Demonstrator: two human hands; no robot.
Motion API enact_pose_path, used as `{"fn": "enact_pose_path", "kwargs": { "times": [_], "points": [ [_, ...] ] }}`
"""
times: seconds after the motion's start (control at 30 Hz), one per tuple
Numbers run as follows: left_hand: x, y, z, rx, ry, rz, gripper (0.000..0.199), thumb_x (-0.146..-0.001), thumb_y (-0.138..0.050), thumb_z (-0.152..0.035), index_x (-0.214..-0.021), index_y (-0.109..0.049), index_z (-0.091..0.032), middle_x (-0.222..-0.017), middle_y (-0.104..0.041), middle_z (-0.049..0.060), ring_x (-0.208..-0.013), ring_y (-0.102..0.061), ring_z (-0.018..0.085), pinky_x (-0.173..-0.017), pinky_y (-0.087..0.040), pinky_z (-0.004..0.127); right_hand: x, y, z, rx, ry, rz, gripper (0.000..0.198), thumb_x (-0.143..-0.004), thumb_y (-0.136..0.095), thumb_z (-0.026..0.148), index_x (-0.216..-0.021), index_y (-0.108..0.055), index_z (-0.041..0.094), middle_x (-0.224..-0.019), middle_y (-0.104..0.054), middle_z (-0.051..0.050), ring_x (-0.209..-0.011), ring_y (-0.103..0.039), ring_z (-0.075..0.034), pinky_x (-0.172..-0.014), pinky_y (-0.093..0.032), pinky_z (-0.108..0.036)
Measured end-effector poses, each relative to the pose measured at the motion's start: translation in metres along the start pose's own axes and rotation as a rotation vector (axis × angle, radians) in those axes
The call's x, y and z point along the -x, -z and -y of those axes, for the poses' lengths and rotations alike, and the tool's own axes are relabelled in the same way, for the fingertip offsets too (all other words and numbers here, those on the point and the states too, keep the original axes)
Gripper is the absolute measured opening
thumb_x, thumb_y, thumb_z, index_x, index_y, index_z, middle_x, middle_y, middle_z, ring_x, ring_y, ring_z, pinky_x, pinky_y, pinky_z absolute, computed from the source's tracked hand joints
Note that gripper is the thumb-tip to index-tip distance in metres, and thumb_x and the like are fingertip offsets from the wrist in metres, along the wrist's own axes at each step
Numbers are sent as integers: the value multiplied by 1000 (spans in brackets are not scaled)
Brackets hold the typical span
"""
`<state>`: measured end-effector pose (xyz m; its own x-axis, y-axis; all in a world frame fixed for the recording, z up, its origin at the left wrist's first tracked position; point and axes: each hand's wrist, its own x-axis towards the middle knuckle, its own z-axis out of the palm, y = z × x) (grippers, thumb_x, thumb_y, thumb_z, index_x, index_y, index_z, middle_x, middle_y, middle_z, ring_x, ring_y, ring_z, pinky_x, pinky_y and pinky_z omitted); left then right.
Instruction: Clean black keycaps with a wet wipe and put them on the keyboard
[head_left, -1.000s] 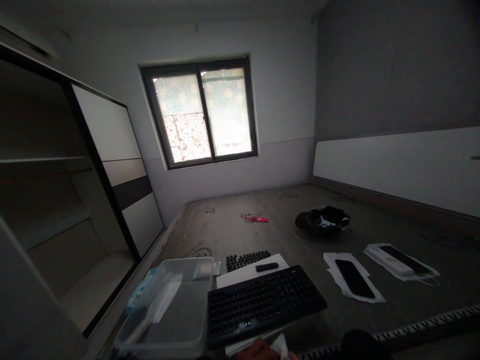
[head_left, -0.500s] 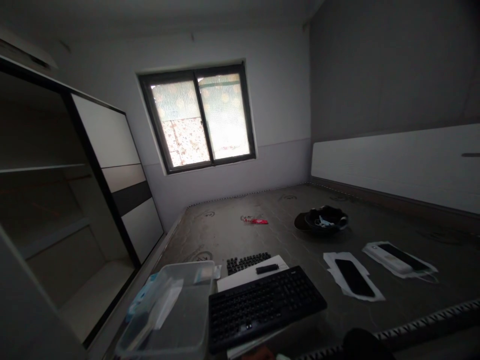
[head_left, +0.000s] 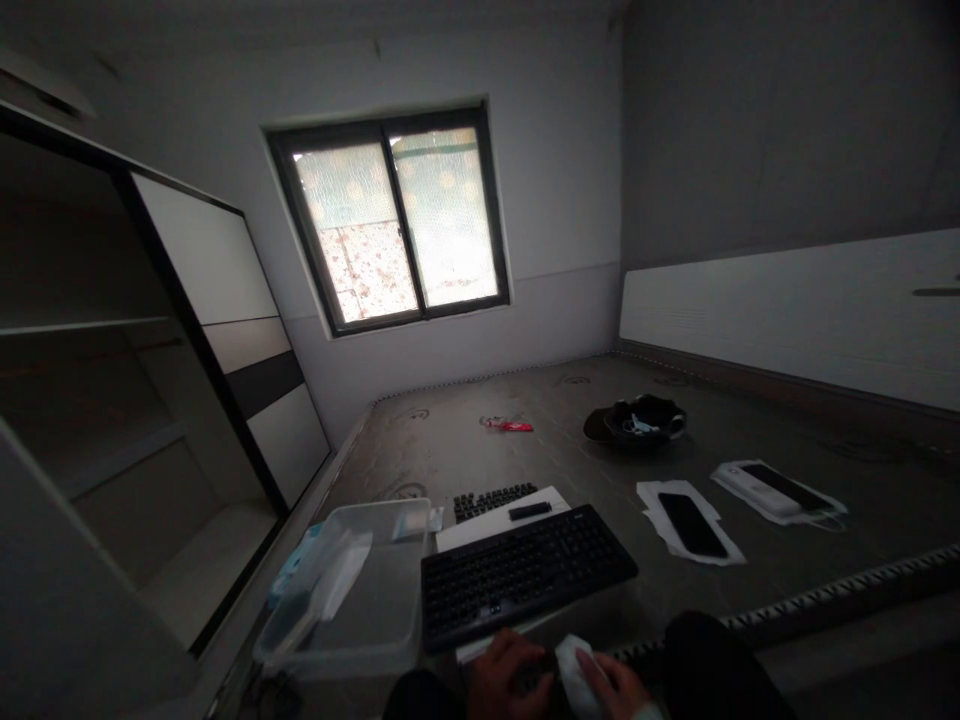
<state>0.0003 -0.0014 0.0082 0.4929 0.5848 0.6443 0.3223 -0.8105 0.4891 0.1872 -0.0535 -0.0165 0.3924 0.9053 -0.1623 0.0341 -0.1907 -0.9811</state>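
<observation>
At the bottom edge, my left hand [head_left: 504, 676] is closed, its fingers curled round a small dark thing that I cannot make out. Just to its right, my right hand [head_left: 624, 686] pinches a crumpled white tissue [head_left: 576, 668]. Both hands are in front of a black computer keyboard [head_left: 525, 575], apart from it. The keyboard lies on a white sheet [head_left: 480, 538]. Behind it are rows of loose black keycaps [head_left: 495, 501], with a small black bar [head_left: 529, 511] on the sheet.
A clear plastic box [head_left: 379, 590] holding white paper stands left of the keyboard. On the mattress [head_left: 450, 435] are a red packet [head_left: 511, 426], a dark cap [head_left: 637, 425], a phone on white cloth [head_left: 694, 525] and another phone [head_left: 784, 488] beside a white device. An open wardrobe stands left.
My view has tipped downward and both hands have come up into it at the bottom edge, the right one with the white tissue. The things on the mattress have stayed put.
</observation>
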Motion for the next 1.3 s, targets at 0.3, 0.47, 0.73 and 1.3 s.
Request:
{"fn": "enact_pose_path", "kwargs": {
  "times": [0.3, 0.47, 0.73, 1.3],
  "points": [
    [-6, 20, -30, 40, 252, -97, 17, -76, -68, -22, -93, -70, -21, -85, -65, 2, -73, -63, 14, -67, -55, 25, 16, 10, 10, 44, 181, 29, 40, -57, -47, 31, -91, -67, 22, -96, -75, -9, -92, -68, -26, -80, -53, -37],
    [0, 22, -30, 42, 234, -87, 17, -79, -66, -26, -95, -71, -22, -86, -65, 3, -70, -61, 12, -59, -52, 21, 27, 10, 42, 175, 306, 122, 30, -64, -57, 30, -88, -72, 18, -86, -75, -10, -83, -68, -29, -77, -53, -40],
    [4, 32, -30, 13, 247, -95, 20, -83, -63, -29, -100, -70, -22, -88, -64, 3, -62, -59, 10, -57, -51, 21, 23, -1, 85, 277, 499, 244, 46, -58, -52, 9, -95, -74, 26, -89, -73, -5, -89, -64, -24, -88, -47, -39],
    [8, 35, -29, 9, 309, -22, 20, -82, -62, -21, -101, -64, -22, -95, -69, 2, -83, -65, 15, -75, -53, 26, -9, -47, 36, -19, 194, 327, 51, -48, -72, 65, -68, -69, 18, -75, -77, -11, -74, -72, -28, -74, -56, -41]
  ]
}}
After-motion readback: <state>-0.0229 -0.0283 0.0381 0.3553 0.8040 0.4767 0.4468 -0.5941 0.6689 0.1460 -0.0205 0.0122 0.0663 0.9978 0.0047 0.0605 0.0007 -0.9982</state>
